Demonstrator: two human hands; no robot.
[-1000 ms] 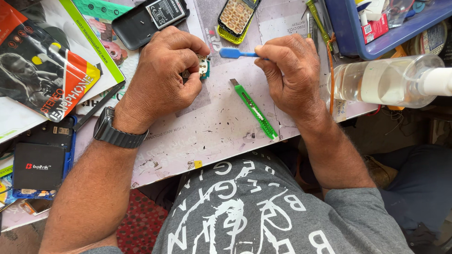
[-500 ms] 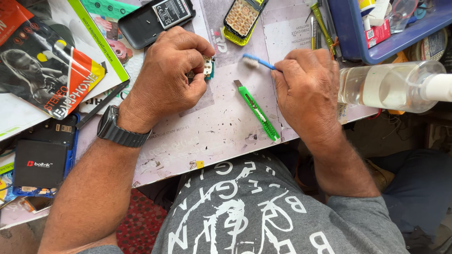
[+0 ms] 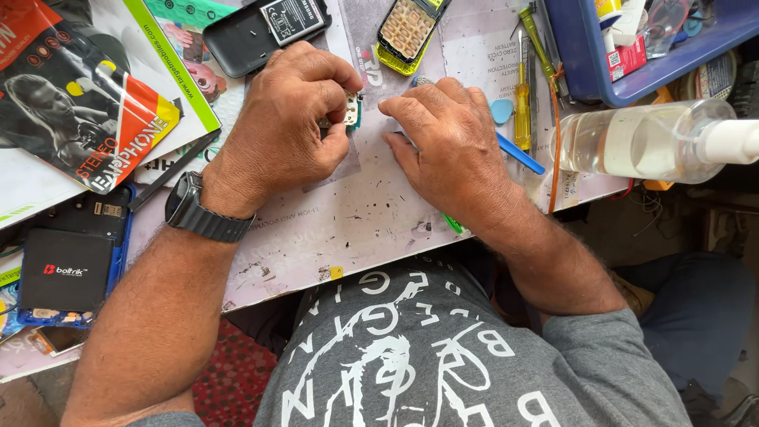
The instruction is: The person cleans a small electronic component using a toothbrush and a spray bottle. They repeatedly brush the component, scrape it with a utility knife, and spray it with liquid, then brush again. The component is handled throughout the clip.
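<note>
My left hand (image 3: pixel 288 119), with a black watch on the wrist, pinches a small circuit part (image 3: pixel 351 111) against the worn work mat (image 3: pixel 356 229). My right hand (image 3: pixel 447 146) lies close beside it, fingers curled over the part's right side. It grips a blue-handled brush (image 3: pixel 519 153) whose handle sticks out to the right; the brush head is hidden under the fingers. A green cutter (image 3: pixel 453 225) is almost wholly covered by my right wrist.
A black phone back with battery (image 3: pixel 265 28) and a yellow keypad phone (image 3: pixel 407 28) lie at the far edge. Yellow screwdrivers (image 3: pixel 522 99), a blue tray (image 3: pixel 632 59) and a clear bottle (image 3: pixel 648 142) sit right. A headphone package (image 3: pixel 71 103) and black battery (image 3: pixel 67 269) lie left.
My right hand has moved left up to the part and swung the brush so its handle points right. It now covers the green cutter. My left hand has stayed on the part.
</note>
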